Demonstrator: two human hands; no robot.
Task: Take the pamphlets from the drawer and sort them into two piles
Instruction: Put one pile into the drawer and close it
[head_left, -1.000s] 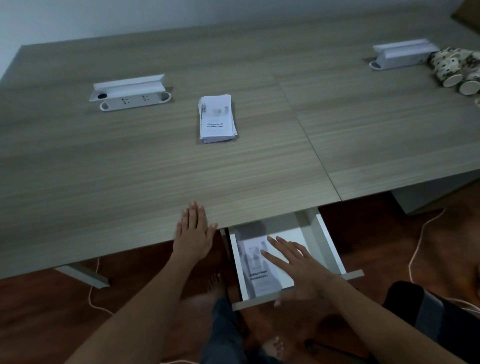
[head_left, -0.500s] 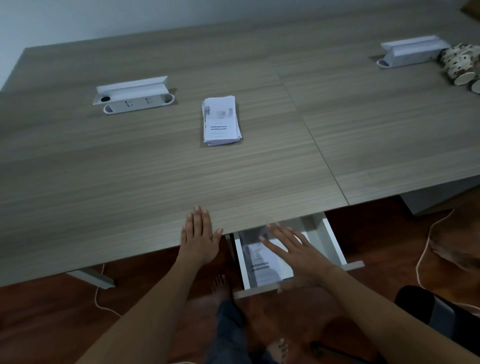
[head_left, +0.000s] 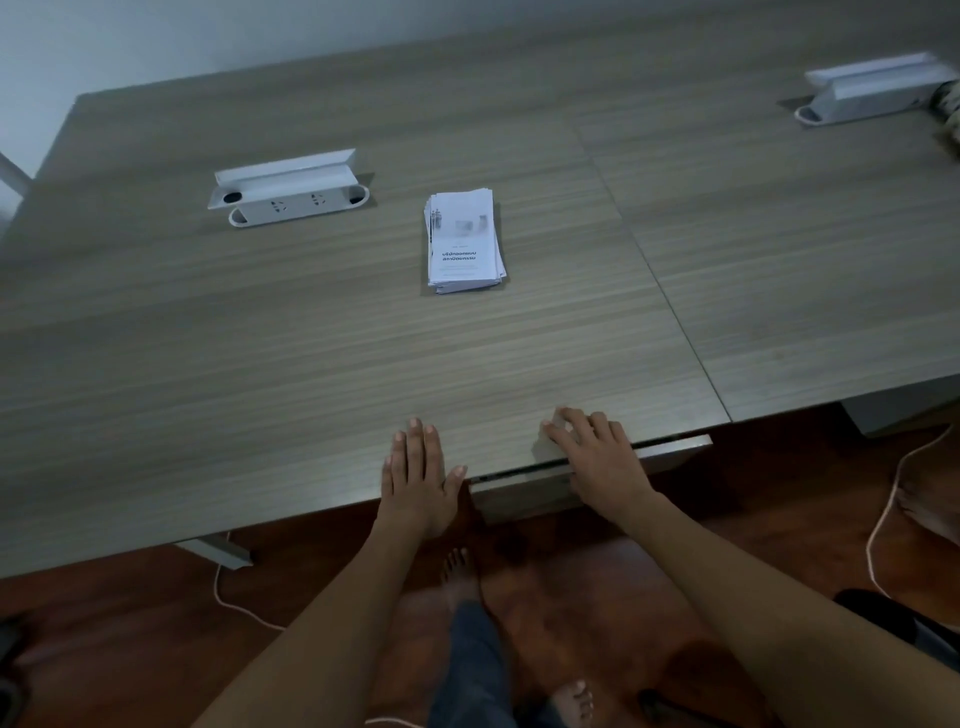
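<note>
One stack of white pamphlets lies on the wooden table, a little beyond its middle. The white drawer under the table's front edge is pushed almost fully in, and only its front panel shows; whatever is inside is hidden. My left hand lies flat on the table's front edge, fingers together, holding nothing. My right hand rests over the drawer front and the table edge, fingers spread forward onto the tabletop, with nothing in it.
A white power-socket box with its lid raised sits at the back left, another socket box at the back right. A patterned object pokes in at the right edge. White cables run on the floor; my bare feet are below.
The drawer has gone from open, with a pamphlet showing inside, to nearly shut. My right hand moved forward with it onto the table edge. My left hand stayed put.
</note>
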